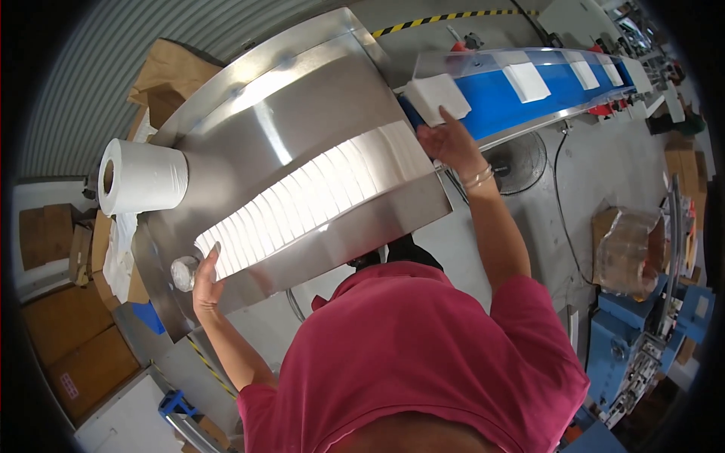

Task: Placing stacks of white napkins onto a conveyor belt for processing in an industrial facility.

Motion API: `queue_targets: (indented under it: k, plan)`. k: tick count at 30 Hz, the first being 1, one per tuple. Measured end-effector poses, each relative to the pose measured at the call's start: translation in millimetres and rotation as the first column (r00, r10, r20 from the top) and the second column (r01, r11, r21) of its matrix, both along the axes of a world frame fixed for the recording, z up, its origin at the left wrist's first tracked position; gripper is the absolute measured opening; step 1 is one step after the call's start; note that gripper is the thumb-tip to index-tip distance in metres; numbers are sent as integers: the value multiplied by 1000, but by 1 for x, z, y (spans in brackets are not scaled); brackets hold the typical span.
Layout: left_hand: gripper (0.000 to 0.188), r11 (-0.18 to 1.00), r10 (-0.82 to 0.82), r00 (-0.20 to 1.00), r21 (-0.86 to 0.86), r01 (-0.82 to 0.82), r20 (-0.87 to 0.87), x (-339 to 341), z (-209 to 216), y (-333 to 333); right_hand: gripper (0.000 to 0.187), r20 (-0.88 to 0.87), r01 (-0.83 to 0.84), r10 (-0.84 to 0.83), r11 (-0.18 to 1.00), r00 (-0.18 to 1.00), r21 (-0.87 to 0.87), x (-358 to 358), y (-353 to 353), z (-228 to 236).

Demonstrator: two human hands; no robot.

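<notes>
My left hand (207, 284) braces the near-left end of a long row of white tissue packs (294, 199), its fingers stretched along the end pack. The packs stand pressed side by side on a shiny steel table (325, 90), along its front lip. At the table's right end, my right hand (451, 142) grips the near edge of a single white tissue pack (438, 97), one finger lying up its face. This pack is tilted where the blue conveyor belt (491, 98) meets the table. A bracelet circles my right wrist.
More white packs (527, 81) lie spaced along the belt. A large white roll (145, 177) and a clear tape roll (183, 273) sit at the table's left end. A fan (518, 162) stands beneath the conveyor. Cardboard boxes (79, 343) are at left; blue machinery (623, 343) is at right.
</notes>
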State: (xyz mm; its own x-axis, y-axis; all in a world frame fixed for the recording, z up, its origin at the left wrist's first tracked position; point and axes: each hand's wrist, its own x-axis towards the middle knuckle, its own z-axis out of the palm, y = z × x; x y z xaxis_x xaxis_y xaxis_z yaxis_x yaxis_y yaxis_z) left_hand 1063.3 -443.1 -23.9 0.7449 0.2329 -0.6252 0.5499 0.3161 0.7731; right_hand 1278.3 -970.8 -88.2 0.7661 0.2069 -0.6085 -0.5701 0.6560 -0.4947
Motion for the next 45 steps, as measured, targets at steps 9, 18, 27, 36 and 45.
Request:
queue_targets:
  k: [9, 18, 27, 36, 45]
  plan:
    - [59, 1000, -13, 999, 22, 14, -32, 2, 0, 0, 44, 162, -338, 462, 809, 872, -481, -37, 53, 83]
    - [55, 1000, -11, 1000, -25, 11, 9, 2, 2, -4, 30, 243, -44, 133, 939, 961, -340, -6, 2, 4]
    - [53, 998, -29, 998, -49, 31, 52, 9, 6, -19, 48, 196, -305, 455, 803, 869, -513, -36, 57, 74]
    - [56, 999, -22, 1000, -39, 22, 9, 12, 4, -17, 40, 292, -77, 431, 660, 854, -747, -29, 46, 56]
    - [53, 999, -49, 998, -20, 51, 50, 2, 0, -10, 32, -231, 90, 935, -263, 268, -961, -19, 25, 64]
